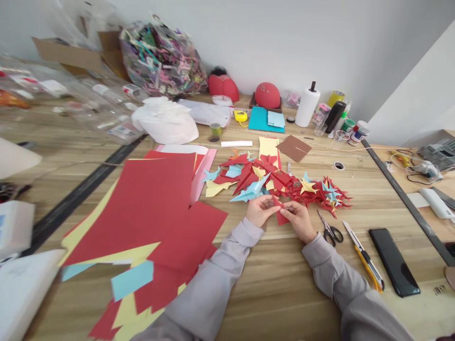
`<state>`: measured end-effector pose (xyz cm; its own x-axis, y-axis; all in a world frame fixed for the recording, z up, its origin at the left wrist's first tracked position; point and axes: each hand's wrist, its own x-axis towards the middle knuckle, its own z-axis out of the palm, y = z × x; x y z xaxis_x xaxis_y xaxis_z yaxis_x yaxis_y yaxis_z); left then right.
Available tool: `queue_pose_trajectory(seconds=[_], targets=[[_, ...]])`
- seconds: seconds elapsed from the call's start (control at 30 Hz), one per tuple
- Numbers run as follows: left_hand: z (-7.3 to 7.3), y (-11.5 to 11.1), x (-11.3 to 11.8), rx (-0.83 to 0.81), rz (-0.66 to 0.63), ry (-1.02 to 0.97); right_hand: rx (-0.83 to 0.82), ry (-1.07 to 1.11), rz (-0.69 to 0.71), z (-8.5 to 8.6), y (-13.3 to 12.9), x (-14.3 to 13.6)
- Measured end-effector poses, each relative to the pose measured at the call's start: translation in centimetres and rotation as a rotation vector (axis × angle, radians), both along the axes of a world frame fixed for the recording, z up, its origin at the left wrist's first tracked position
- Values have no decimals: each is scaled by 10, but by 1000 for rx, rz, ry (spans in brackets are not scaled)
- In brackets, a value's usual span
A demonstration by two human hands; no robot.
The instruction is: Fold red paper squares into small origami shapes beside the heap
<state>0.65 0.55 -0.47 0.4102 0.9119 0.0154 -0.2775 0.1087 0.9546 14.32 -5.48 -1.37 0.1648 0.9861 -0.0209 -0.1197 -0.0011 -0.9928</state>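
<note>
Between my two hands is a small piece of folded red paper (282, 219), pinched by the fingers of both. My left hand (260, 211) grips its left edge, and my right hand (297, 219) grips its right side. The paper's lower part hangs below my fingertips; its exact fold is too small to tell. Just beyond my hands lies a pile of folded paper pieces (245, 173) in red, blue and yellow. To its right sits a heap of small pointed folded paper shapes (322, 192). Black-handled scissors (332, 233) lie right of my right hand.
Large red paper sheets (159, 203) and cut scraps spread at left. A utility knife (364, 258) and a black phone (394, 263) lie at right. Along the back stand a yellow tape measure (241, 116), a white roll (307, 108), plastic bottles (113, 102) and a stuffed clear bag (163, 61).
</note>
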Motion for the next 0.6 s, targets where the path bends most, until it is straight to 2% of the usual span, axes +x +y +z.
queue_pose_trajectory(seconds=[0.37,0.6], targets=[[2,0,-1,6,21,35,7,-158,-73,4,-4,-5],[2,-1,1,31,20,46,4,-174,-82,3,-3,-4]])
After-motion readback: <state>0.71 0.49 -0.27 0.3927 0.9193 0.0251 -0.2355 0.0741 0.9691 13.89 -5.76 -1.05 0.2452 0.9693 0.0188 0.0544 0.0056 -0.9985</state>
